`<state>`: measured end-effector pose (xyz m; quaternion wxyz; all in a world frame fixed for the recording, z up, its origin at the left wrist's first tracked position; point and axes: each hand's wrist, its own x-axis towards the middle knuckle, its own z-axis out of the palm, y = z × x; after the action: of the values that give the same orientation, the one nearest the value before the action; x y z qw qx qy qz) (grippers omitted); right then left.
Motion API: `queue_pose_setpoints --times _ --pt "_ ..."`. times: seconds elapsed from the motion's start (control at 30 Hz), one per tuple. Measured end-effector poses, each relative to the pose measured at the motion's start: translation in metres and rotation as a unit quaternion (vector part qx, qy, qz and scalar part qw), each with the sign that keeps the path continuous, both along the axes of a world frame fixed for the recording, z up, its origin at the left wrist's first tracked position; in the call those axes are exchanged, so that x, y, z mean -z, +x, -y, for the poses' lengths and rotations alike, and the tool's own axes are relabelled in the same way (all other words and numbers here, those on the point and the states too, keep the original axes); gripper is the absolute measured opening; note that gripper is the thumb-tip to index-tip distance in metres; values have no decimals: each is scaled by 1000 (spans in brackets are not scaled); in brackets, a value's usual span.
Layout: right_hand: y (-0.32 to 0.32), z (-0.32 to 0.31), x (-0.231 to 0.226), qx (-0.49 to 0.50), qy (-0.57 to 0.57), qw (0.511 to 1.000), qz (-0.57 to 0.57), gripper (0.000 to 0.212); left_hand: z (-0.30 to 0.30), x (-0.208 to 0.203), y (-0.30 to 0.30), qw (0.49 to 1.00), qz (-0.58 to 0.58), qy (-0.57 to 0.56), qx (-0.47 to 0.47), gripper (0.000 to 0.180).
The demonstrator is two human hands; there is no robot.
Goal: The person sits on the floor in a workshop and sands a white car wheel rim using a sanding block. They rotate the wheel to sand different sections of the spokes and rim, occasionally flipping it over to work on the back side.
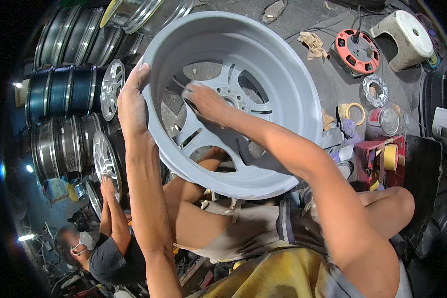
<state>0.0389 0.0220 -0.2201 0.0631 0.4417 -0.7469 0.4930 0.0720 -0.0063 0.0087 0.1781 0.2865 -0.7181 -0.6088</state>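
A grey, dusty car wheel rim (295, 84) tilts over my lap, its open barrel toward me and the spokes at the bottom. My left hand (133, 99) is wrapped round the rim's left edge, its thumb at the lip. Inside the barrel my right hand (203, 102) is closed at a spoke, left of the hub (231, 98). A thin dark piece shows by its fingertips, but what it is cannot be made out. Pale dust coats the fingers of both hands.
Stacked wheel rims (64, 94) stand at left, where a co-worker (109, 253) touches another wheel (107, 159). At right are an orange cable reel (355, 52), a white stool (407, 37), a tape roll (354, 113), a tin can (382, 121) and a red box (367, 149).
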Motion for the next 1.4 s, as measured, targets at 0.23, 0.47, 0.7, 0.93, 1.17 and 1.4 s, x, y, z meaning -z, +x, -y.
queue_pose_setpoints --times 0.23,0.47,0.7,0.93,1.17,1.4 --pt "-17 19 -24 29 78 993 80 24 -15 -1 -10 1000 -23 -12 16 45" --pt "-36 -10 7 26 86 988 124 17 -12 -4 -2 999 -16 -33 -12 46" --pt "31 -36 3 -26 -90 995 31 34 -3 3 5 1000 -17 -15 4 46" --pt "-6 -63 3 -112 -7 993 36 39 -14 -2 15 998 -15 -64 6 45" --pt "62 -42 5 -189 -127 970 -84 36 -8 1 1 998 -30 -41 23 45" --pt "-20 -61 4 -62 43 997 17 42 -16 0 3 999 -21 -31 15 45"
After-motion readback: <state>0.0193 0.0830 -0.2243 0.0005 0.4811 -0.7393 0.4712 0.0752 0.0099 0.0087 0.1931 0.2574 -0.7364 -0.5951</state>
